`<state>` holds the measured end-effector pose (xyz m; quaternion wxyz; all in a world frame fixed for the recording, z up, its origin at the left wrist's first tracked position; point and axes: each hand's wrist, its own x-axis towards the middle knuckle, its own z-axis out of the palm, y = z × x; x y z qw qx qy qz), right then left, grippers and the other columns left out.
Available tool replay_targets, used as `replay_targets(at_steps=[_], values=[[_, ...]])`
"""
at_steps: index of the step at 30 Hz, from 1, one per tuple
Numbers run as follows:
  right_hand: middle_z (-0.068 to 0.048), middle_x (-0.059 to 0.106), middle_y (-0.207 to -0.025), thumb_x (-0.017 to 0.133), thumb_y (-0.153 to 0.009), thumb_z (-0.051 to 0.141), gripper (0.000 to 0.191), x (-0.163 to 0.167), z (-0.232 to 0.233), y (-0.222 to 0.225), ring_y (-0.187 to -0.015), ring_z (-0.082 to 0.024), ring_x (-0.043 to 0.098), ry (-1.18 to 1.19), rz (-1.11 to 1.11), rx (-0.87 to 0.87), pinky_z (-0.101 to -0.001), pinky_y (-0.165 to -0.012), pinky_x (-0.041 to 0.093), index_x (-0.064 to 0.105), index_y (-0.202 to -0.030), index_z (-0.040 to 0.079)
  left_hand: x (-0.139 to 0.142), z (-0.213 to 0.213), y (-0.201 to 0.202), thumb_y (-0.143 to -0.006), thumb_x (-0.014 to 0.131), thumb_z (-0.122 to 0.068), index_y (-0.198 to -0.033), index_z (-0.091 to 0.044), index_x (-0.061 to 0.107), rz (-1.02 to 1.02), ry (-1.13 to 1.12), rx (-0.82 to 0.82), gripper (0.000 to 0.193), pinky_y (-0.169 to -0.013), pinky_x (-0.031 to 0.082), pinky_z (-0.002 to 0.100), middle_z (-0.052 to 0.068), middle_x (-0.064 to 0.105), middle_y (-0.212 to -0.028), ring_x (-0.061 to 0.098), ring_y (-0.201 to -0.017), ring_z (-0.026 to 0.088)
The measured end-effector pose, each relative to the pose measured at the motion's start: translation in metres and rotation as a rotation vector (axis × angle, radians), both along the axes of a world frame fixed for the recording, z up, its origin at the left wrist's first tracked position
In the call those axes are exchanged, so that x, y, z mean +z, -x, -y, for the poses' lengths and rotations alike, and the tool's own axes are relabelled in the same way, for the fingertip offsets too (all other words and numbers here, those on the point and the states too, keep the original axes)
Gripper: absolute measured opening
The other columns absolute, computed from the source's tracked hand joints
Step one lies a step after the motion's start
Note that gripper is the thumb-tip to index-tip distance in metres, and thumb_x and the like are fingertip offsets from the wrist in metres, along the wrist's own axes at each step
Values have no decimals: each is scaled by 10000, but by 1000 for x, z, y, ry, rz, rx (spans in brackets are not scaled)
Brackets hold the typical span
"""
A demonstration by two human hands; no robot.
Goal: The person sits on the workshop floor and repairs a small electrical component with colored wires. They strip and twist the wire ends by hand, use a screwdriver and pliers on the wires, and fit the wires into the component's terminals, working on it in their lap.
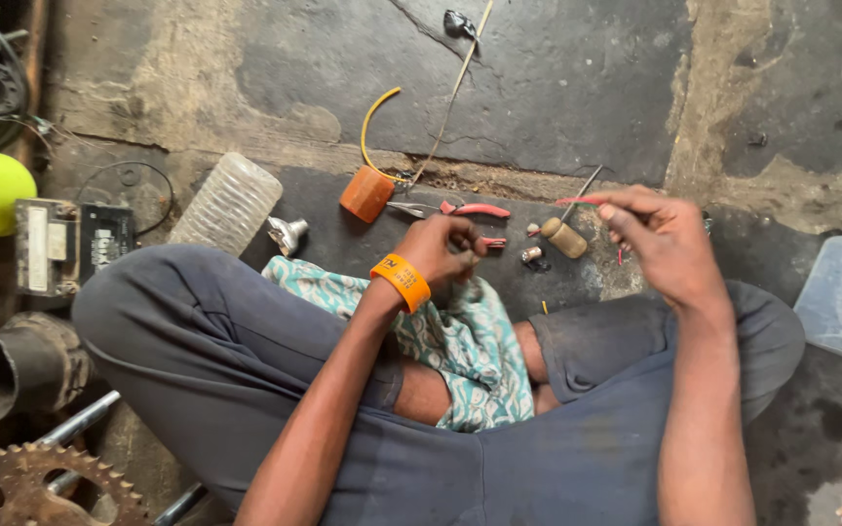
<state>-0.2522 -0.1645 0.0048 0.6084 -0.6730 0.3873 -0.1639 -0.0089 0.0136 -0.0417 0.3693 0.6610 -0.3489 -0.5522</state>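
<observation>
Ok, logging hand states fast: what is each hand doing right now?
Left hand: curled shut over the patterned cloth; what it grips cannot be told.
Right hand: pinching a thin red wire.

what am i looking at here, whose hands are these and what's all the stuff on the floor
This is one picture from a camera worn on a person's head, looking down at their own crossed legs and hands. The right hand pinches a thin red wire. The left hand, with an orange wristband, is curled closed; what it holds is hidden. A patterned cloth lies on the lap. On the floor lie red-handled pliers, an orange cylinder with a yellow wire, and a small tan cylinder.
</observation>
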Motion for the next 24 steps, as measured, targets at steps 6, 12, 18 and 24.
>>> replay_targets(at_steps=[6,12,18,24], values=[[-41,681,-1033,699,-944,-29,225,6,-20,-21,-913,-76,603,112,99,173,-185,-764,476,763,-1159,-29,7,8,-11,-905,701,13,-1115,36,706,-717,207,175,212,-866,615,315,142,697,-1209,736,-983,204],[-47,709,-1054,703,-901,-62,203,11,-26,-27,-913,-92,660,-51,101,143,-213,-767,540,767,-1089,-26,5,6,-9,-873,741,62,-1059,57,676,-797,234,196,198,-962,612,328,201,630,-1348,740,-1028,234],[-53,707,-1054,720,-885,-68,215,13,-28,-27,-943,-93,650,13,64,176,-220,-792,523,776,-1087,-18,6,7,-7,-886,740,58,-1095,74,663,-742,256,179,223,-930,627,326,201,672,-1253,745,-1018,233],[-46,702,-1056,730,-885,-50,199,13,-30,-32,-964,-87,657,29,70,173,-216,-820,530,773,-1074,-7,14,9,-6,-919,700,38,-1220,85,623,-782,167,176,314,-908,637,330,171,716,-1111,748,-1007,241]])
